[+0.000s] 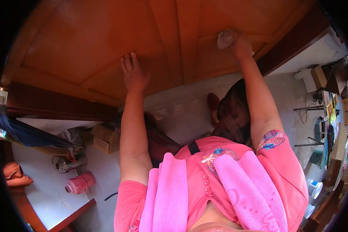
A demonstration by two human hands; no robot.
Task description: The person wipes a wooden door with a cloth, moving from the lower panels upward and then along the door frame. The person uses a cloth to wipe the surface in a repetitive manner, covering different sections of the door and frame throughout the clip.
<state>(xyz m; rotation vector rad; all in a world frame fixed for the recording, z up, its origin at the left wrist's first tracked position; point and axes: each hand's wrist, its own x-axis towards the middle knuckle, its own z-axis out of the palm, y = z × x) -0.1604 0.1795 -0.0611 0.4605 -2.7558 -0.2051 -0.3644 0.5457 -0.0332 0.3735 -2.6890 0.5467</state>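
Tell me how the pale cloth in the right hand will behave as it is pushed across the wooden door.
The cloth looks crumpled and bunched under the right hand, so it is probably soft and floppy. It seems light for its size. On the smooth door it would likely slide easily.

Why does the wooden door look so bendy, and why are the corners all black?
In the head view, the fisheye lens curves the wooden door and leaves black corners. The right hand with its pale cloth looks slightly soft; the left hand is clearer. The light is warm, with soft glare on the floor.
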